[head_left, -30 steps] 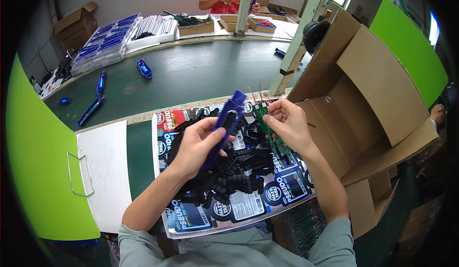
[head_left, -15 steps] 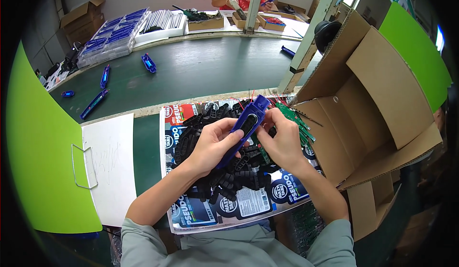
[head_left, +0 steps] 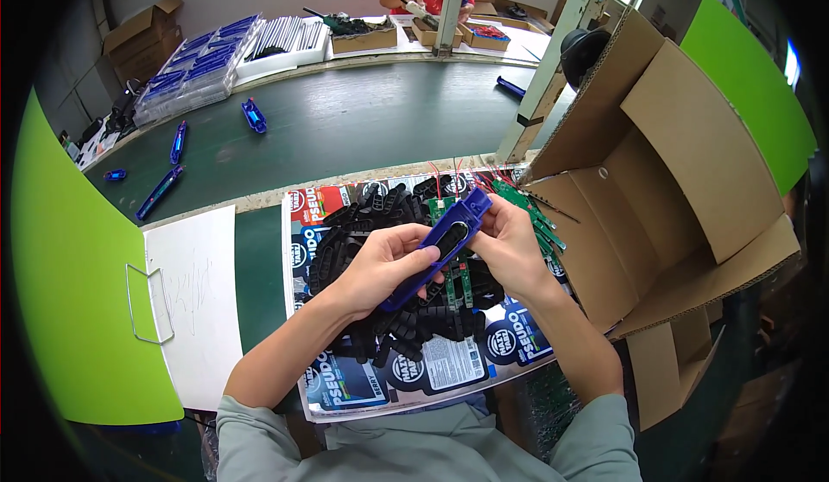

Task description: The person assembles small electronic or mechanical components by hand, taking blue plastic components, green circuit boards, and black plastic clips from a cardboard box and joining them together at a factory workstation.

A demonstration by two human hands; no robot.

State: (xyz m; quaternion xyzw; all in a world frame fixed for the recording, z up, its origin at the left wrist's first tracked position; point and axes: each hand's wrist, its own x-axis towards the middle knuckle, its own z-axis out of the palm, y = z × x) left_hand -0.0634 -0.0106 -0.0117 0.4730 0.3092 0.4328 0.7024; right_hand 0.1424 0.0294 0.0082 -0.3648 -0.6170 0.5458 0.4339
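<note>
A long blue plastic casing (head_left: 467, 209) is held slantwise over the work surface, its upper end pointing away to the right. My left hand (head_left: 380, 268) wraps its lower part, with the thumb pressing on an oval black insert (head_left: 452, 238) set in the casing's face. Around the upper end, the fingers of my right hand (head_left: 511, 244) are closed, the thumb against the side. Beneath my hands lies a heap of black plastic parts (head_left: 358, 227). Green circuit boards (head_left: 458, 288) with red wires rest among them, partly covered by the casing.
More green boards (head_left: 542, 223) lie right of my hands, beside an open cardboard box (head_left: 596, 249). Several blue casings (head_left: 253, 116) sit on the green conveyor (head_left: 345, 110) ahead. A white sheet (head_left: 194, 301) and green panel (head_left: 78, 292) stand left. Across, a person in red works.
The casing has come down slightly and lies flatter, both hands still on it. Circuit boards beneath now show more. The whole view has shifted a little.
</note>
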